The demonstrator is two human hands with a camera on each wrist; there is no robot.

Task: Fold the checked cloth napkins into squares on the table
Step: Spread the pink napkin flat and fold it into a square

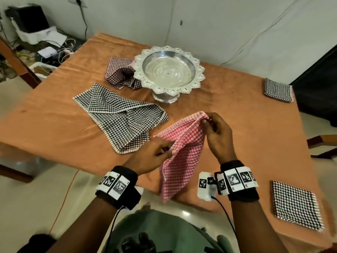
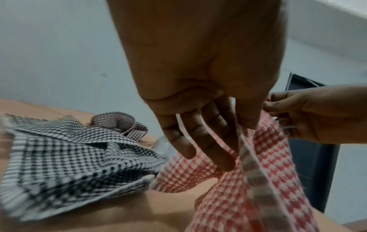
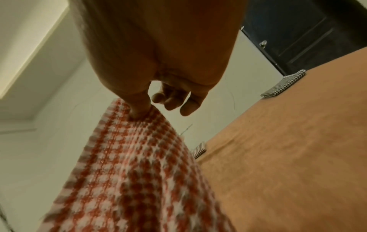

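Note:
A red checked napkin (image 1: 184, 152) hangs lifted above the near edge of the orange table (image 1: 54, 110). My right hand (image 1: 209, 121) pinches its top corner between thumb and forefinger; the other fingers curl loosely. My left hand (image 1: 164, 150) pinches the napkin's left edge lower down. In the left wrist view the red napkin (image 2: 268, 172) runs past my left fingers (image 2: 210, 141) toward the right hand (image 2: 309, 116). In the right wrist view my thumb (image 3: 139, 109) presses on the red napkin (image 3: 139, 172). A black checked napkin (image 1: 120, 115) lies crumpled to the left.
A silver pedestal bowl (image 1: 169, 70) stands mid-table, with a dark red checked napkin (image 1: 120, 73) bunched at its left. Two folded black checked squares lie at the far right edge (image 1: 278, 90) and the near right corner (image 1: 297, 205). A wooden chair (image 1: 322, 143) stands at the right.

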